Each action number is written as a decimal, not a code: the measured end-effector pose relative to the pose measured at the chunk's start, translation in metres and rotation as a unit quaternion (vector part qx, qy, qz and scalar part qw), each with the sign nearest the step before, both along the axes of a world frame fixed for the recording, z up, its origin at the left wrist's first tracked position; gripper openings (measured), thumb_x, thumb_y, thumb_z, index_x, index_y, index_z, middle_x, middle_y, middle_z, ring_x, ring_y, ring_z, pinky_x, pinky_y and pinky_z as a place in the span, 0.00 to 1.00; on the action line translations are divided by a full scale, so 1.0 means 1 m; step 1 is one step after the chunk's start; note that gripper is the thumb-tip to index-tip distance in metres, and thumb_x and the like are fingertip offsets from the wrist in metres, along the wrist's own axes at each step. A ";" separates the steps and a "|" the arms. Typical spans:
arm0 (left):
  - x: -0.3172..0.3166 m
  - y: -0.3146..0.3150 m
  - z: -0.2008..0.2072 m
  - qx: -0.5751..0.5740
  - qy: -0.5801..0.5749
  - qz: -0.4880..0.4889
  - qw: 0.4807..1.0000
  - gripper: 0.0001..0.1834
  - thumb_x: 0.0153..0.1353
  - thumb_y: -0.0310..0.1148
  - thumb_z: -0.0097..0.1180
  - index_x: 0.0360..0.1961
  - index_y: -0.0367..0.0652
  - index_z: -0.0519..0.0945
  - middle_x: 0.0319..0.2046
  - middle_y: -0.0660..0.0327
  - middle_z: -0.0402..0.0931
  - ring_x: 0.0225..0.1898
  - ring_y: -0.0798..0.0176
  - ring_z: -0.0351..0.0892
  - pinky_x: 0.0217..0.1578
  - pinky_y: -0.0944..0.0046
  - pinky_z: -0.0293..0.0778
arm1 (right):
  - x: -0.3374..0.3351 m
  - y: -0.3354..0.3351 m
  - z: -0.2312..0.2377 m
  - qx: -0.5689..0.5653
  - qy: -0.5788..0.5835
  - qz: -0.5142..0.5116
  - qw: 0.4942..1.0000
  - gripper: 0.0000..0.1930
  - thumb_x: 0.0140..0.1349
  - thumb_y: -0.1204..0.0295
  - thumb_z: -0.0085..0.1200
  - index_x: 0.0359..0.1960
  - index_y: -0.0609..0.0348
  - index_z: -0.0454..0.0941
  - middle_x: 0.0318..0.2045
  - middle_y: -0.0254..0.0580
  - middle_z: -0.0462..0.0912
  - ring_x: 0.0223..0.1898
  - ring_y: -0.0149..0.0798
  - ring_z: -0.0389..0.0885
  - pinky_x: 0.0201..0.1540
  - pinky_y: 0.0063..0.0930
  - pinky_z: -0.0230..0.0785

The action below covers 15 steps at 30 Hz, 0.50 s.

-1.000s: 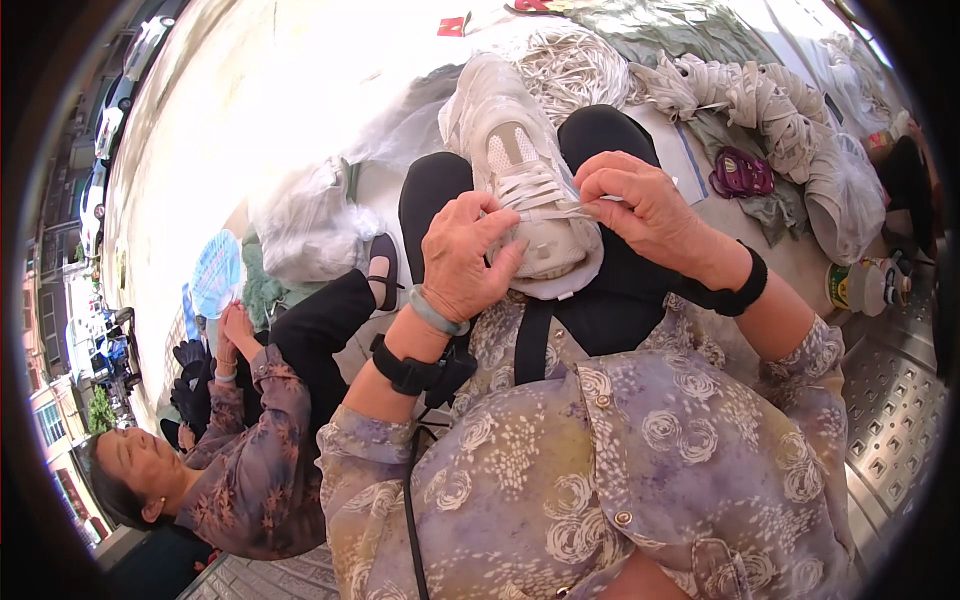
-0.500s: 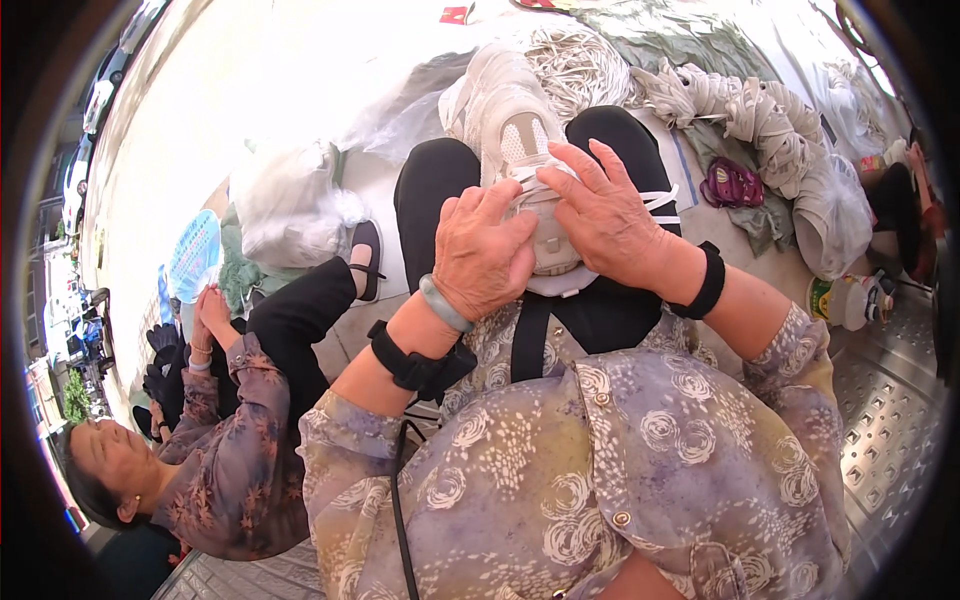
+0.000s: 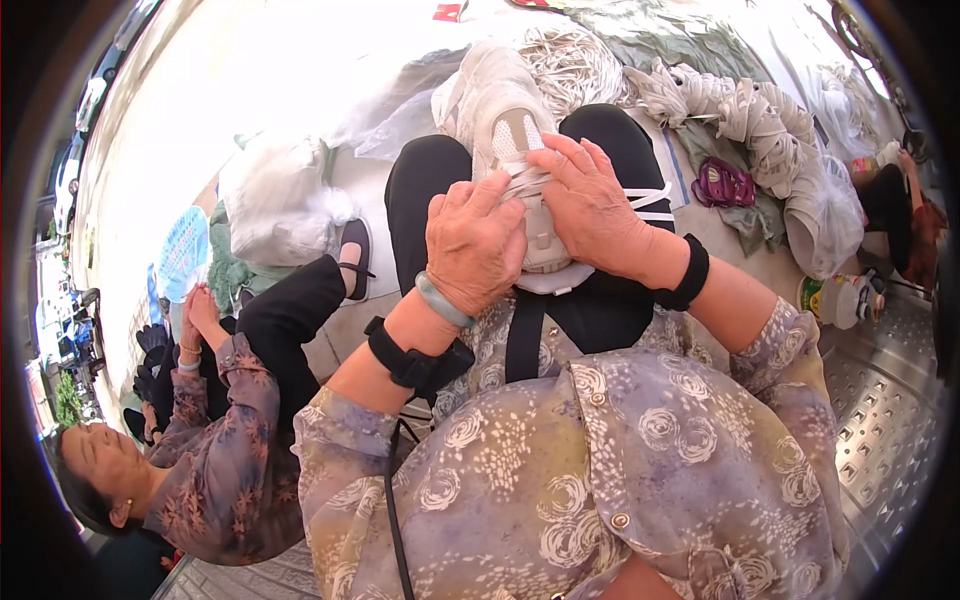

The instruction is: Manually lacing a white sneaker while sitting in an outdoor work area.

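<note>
A pale beige sneaker (image 3: 543,240) rests on my lap between my knees, its toe toward me and its mesh tongue (image 3: 517,135) away from me. My left hand (image 3: 475,235) lies along the left side of the shoe, fingers bent and pinched at the white shoelace (image 3: 524,182) over the throat. From the right, my right hand (image 3: 600,205) grips the shoe's edge, fingertips near the tongue and the thumb mostly hidden. Loose lace ends (image 3: 652,203) stick out past the right hand over my right knee. Just beyond the sneaker lie more pale shoes (image 3: 487,85).
A heap of white laces (image 3: 570,70) lies beyond my knees. A row of pale shoes (image 3: 760,125) curves along the right, near a purple woven item (image 3: 724,183). White plastic bags (image 3: 280,195) stand left. A seated person (image 3: 225,440) is close on my left, with a blue fan (image 3: 183,255) nearby.
My right fingers have come down and closer together against the shoe. The left hand has shifted slightly toward me, and more lacing shows between the hands. The whole view has moved a little.
</note>
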<state>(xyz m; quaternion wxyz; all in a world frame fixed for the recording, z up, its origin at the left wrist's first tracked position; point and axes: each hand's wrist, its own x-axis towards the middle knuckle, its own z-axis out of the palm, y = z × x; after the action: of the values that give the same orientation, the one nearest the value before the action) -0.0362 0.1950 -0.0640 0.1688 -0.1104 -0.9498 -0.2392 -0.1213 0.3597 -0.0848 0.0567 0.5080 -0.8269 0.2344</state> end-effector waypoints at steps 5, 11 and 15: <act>0.003 0.000 -0.001 0.000 -0.006 0.009 1.000 0.09 0.46 0.23 0.57 0.31 0.39 0.80 0.44 0.55 0.76 0.40 0.54 0.75 0.40 0.59 0.67 | -0.008 0.006 -0.001 -0.025 -0.081 0.042 0.995 0.05 0.48 0.78 0.50 0.28 0.64 0.75 0.54 0.46 0.67 0.62 0.51 0.58 0.60 0.56 0.49; -0.001 0.002 -0.008 0.049 -0.003 0.012 0.999 0.10 0.45 0.20 0.55 0.32 0.37 0.79 0.44 0.54 0.76 0.41 0.51 0.75 0.43 0.58 0.69 | -0.003 0.003 -0.004 -0.032 -0.110 0.020 0.993 0.05 0.49 0.79 0.50 0.30 0.63 0.75 0.54 0.46 0.67 0.63 0.51 0.58 0.60 0.61 0.46; -0.003 0.004 -0.008 0.061 -0.017 0.022 0.998 0.10 0.45 0.19 0.54 0.31 0.37 0.78 0.43 0.52 0.75 0.42 0.50 0.75 0.44 0.58 0.70 | 0.003 0.012 0.008 0.039 -0.007 -0.024 0.999 0.06 0.49 0.78 0.50 0.31 0.64 0.74 0.54 0.47 0.68 0.64 0.50 0.57 0.61 0.64 0.44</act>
<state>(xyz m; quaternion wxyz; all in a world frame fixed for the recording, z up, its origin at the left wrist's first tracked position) -0.0388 0.1989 -0.0722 0.1643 -0.0745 -0.9385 -0.2943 -0.1185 0.3715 -0.0770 0.0366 0.4884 -0.8477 0.2038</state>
